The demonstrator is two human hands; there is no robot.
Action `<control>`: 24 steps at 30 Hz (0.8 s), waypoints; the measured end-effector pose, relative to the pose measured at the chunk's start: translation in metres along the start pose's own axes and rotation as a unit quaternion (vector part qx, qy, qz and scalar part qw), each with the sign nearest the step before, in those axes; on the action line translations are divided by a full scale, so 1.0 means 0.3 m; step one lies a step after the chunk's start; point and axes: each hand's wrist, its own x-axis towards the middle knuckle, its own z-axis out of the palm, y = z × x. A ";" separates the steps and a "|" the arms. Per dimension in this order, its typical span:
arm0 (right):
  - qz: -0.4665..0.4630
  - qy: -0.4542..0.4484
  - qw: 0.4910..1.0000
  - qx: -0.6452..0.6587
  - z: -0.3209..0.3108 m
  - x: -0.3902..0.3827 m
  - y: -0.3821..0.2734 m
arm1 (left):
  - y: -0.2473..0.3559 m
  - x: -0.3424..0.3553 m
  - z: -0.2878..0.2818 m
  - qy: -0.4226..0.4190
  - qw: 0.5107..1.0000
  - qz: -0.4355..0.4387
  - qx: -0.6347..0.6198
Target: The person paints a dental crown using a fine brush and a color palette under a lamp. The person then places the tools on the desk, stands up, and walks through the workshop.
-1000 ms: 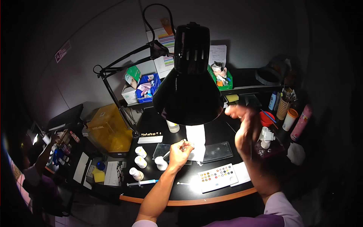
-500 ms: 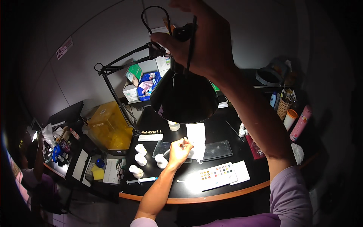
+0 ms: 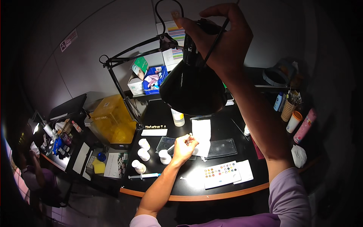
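My right hand (image 3: 230,45) is raised high, its fingers bent round the top of a black desk lamp (image 3: 189,92). A thin dark stick (image 3: 216,41) also lies in that hand. Lower down, my left hand (image 3: 184,149) is closed in a pinch on a slim tool with a small pale piece (image 3: 190,134) at its tip; the tool's kind is hard to make out. This hand is beside a white cloth (image 3: 201,132) and over a dark glass plate (image 3: 164,145). Next to its wrist stands a white jar (image 3: 165,157). The lamp lights the table beneath.
Several white jars (image 3: 143,154), a blue syringe (image 3: 144,176) and a tooth shade rack (image 3: 154,132) stand left. A palette of coloured dots (image 3: 222,175) lies near the wooden edge (image 3: 211,197). A clear bottle (image 3: 177,118) is behind; a yellow box (image 3: 111,119) stands left.
The view has shifted slightly. My right hand and the lamp head have moved a little to the right, and the index finger now shows stretched over the lamp. My left hand keeps its pinch.
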 end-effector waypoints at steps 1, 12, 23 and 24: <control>0.001 -0.001 1.000 0.001 -0.002 -0.009 -0.001 | 0.000 -0.001 -0.001 -0.005 1.000 -0.013 0.009; -0.116 0.030 0.992 -0.031 0.005 -0.040 0.045 | 0.007 0.004 -0.010 -0.020 1.000 -0.008 0.014; -0.177 0.039 0.983 -0.040 0.003 -0.028 0.085 | 0.027 -0.003 -0.014 -0.013 0.997 -0.010 0.072; -0.178 0.036 0.983 -0.034 0.004 -0.028 0.087 | 0.025 -0.003 -0.015 -0.015 0.997 -0.007 0.074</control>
